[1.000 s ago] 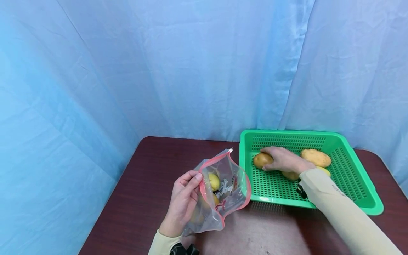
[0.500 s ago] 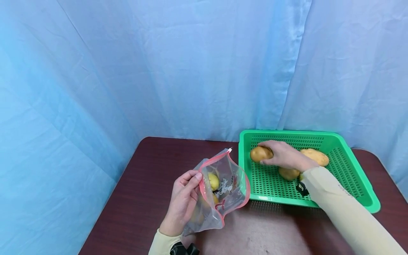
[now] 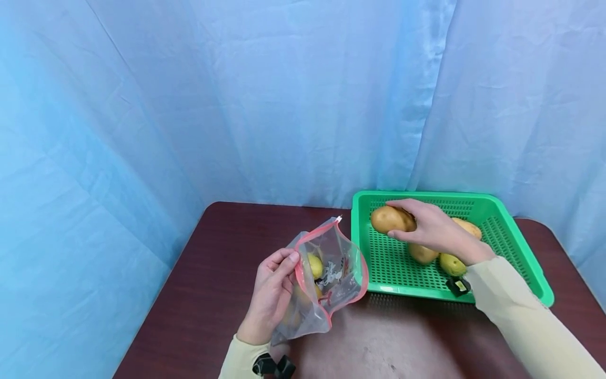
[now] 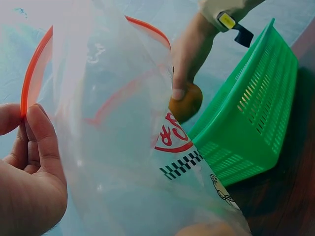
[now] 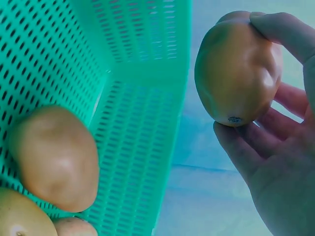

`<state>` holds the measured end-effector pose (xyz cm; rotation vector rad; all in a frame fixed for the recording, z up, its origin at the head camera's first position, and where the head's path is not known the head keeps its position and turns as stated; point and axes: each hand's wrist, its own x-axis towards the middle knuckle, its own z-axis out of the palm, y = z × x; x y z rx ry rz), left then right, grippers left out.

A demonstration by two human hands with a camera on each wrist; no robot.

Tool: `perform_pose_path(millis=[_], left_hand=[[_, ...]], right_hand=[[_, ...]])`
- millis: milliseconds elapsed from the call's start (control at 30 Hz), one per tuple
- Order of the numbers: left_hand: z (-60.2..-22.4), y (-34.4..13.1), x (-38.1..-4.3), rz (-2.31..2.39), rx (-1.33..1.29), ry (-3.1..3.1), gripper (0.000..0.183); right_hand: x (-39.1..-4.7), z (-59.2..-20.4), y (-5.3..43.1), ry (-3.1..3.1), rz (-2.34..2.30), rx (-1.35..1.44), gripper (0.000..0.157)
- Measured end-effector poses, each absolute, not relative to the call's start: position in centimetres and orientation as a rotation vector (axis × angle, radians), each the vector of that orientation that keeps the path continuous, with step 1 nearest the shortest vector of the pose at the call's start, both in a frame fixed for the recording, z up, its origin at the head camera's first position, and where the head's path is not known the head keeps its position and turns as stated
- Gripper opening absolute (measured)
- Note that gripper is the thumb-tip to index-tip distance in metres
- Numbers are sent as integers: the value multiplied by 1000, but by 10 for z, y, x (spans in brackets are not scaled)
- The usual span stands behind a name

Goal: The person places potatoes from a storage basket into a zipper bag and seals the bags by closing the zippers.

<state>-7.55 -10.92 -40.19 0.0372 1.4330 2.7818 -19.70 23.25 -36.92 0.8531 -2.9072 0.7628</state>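
Note:
My left hand [image 3: 270, 295] pinches the pink-edged rim of a clear plastic zip bag [image 3: 307, 322], its mouth spread wide; the left wrist view shows thumb and fingers on that rim. Inside the bag lie a yellow round item [image 3: 314, 266] and other yellowish-brown ones, blurred by the plastic. Up over the left part of a green basket [image 3: 454, 296], my right hand [image 3: 437, 230] grips a brown potato [image 3: 387, 220]. In the right wrist view the potato [image 5: 238, 73] is between thumb and fingers, beyond the basket wall.
Still in the basket are a potato [image 3: 423, 253], a yellow-green item [image 3: 452, 265] and a paler potato [image 3: 467, 226] partly behind my right hand. A dark reddish table [image 3: 199, 295] bears everything, with blue-white curtains [image 3: 284, 105] around its back and left.
My right hand has lifted the potato from the basket floor, and it now looks higher and larger. The left hand keeps its hold on the bag. The view has shifted slightly.

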Motion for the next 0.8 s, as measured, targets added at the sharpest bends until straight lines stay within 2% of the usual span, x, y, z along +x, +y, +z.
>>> perform_pose_path(millis=[800], left_hand=[[-406,-107,-82,2786,34,1419,16]], right_hand=[[-129,-352,209,-2538,1002,755,70]])
